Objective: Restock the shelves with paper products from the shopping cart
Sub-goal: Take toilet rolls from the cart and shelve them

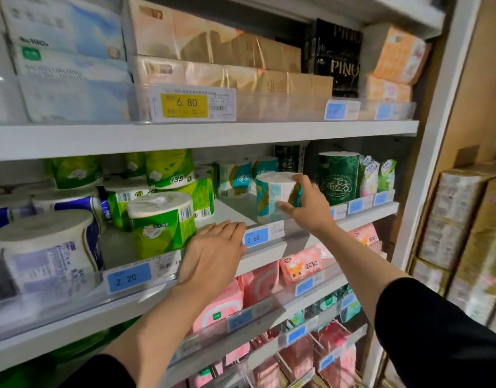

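A teal-and-white wrapped toilet paper roll [272, 198] stands upright at the front of the middle shelf [269, 250], above the 2.60 price tag [256, 238]. My right hand [308, 204] grips its right side, thumb in front and fingers behind. My left hand [214, 252] lies flat with straight fingers on the shelf's front edge, left of that tag, holding nothing. More teal rolls [234, 177] stand behind the held one. The shopping cart is out of view.
Green-wrapped rolls [160, 222] and blue-white rolls [45, 247] fill the shelf to the left. A dark green roll [337, 176] stands to the right. Tissue packs [213, 65] sit on the shelf above, pink packs [258, 287] below. Stacked cartons [471, 233] stand at far right.
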Action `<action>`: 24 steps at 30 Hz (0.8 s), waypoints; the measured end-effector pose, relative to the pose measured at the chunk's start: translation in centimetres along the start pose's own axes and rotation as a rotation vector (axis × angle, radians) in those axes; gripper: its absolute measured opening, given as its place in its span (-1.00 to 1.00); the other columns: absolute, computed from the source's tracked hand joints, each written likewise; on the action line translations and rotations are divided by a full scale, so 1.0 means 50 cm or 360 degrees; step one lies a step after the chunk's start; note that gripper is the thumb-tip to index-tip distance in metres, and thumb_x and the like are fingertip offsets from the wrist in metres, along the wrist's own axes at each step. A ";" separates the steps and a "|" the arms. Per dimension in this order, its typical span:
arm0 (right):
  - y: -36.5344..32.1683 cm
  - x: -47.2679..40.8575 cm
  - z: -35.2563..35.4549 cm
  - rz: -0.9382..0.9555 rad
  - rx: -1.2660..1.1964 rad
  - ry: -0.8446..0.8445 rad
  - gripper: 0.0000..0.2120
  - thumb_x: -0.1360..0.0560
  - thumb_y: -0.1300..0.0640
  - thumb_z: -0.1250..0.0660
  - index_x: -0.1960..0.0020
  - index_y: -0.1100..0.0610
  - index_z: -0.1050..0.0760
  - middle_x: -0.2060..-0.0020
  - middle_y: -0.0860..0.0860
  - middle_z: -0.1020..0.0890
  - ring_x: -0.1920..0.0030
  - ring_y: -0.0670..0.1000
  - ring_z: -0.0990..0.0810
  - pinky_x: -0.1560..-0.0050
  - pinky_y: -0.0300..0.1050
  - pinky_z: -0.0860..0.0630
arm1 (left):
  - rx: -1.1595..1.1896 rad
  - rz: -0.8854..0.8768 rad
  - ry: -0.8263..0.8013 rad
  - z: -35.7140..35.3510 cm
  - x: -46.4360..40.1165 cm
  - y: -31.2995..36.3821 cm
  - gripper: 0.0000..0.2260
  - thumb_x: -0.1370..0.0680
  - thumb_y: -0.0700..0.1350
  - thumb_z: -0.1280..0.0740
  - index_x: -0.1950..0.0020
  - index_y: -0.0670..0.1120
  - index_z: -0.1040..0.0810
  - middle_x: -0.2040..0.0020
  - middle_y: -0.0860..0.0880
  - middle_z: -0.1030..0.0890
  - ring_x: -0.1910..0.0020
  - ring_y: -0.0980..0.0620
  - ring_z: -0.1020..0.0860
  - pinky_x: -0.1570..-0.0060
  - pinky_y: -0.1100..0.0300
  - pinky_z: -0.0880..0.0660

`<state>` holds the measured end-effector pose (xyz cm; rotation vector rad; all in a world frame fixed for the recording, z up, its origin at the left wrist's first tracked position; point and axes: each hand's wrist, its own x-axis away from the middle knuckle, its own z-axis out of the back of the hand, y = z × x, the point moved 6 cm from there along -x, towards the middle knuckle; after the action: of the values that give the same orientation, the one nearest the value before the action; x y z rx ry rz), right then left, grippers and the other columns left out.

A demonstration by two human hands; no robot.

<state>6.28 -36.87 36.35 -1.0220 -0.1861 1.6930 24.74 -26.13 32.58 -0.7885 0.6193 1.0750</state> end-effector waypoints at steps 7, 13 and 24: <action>0.053 0.197 0.023 -0.0237 -0.0038 0.0236 -0.25 -0.54 -0.09 -0.34 -0.58 0.00 -0.01 -0.53 -0.02 -0.23 -0.45 0.07 -0.32 -0.38 0.07 -0.34 | 0.0255 -0.0057 -0.0018 0.005 0.030 0.037 -0.59 -0.41 -0.13 -0.44 -0.26 -0.14 -0.57 -0.28 -0.13 -0.57 -0.24 -0.08 -0.55 -0.36 0.00 -0.23; 0.215 0.482 0.059 -0.0823 0.0350 0.0139 -0.41 -0.56 -0.03 -0.32 -0.47 0.17 -0.21 -0.34 0.13 -0.44 -0.32 0.18 -0.43 -0.21 0.04 -0.41 | 0.1370 -0.0311 -0.0696 -0.046 0.155 0.275 -0.58 -0.54 -0.18 -0.31 -0.41 -0.07 -0.45 -0.42 0.00 -0.43 -0.36 0.01 -0.42 -0.38 0.25 -0.23; 0.473 1.086 0.253 -0.1852 0.0555 -0.0168 -0.63 -0.51 0.05 -0.41 -0.18 0.29 -0.53 0.01 0.19 -0.65 0.01 0.18 -0.59 0.05 -0.02 -0.45 | 0.1886 -0.0645 -0.1665 -0.062 0.466 0.728 -0.74 -0.54 -0.12 -0.34 -0.24 -0.01 -0.56 -0.17 0.04 -0.60 -0.13 0.04 -0.55 -0.10 0.19 -0.48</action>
<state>-21.18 4.42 1.60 -0.3837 -0.4340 0.6638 -0.97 -6.94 3.44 0.6658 0.0851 0.4528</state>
